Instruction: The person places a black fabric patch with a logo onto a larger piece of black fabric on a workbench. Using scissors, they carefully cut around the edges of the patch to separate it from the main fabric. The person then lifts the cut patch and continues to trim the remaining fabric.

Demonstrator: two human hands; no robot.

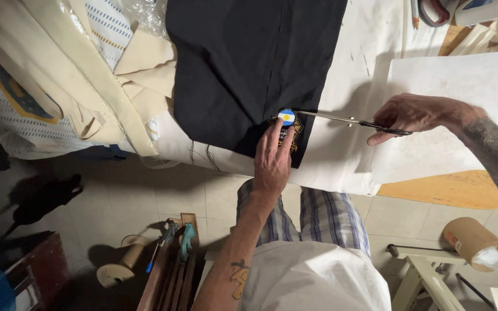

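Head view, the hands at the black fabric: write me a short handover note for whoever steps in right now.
Left hand: fingers pressed flat on the black fabric at its lower corner, fingertips touching the round blue-and-white patch.
Right hand: closed on the handles of the scissors, blades lying nearly level, tips at the patch.
The fabric lies on the white-covered table, its corner near the table's front edge. Cream cloth pieces are piled to the left.
Done: patch held in place, scissor tips brought up to it.
Left: I cannot tell whether any cut has been made; check around the patch edge before going on.
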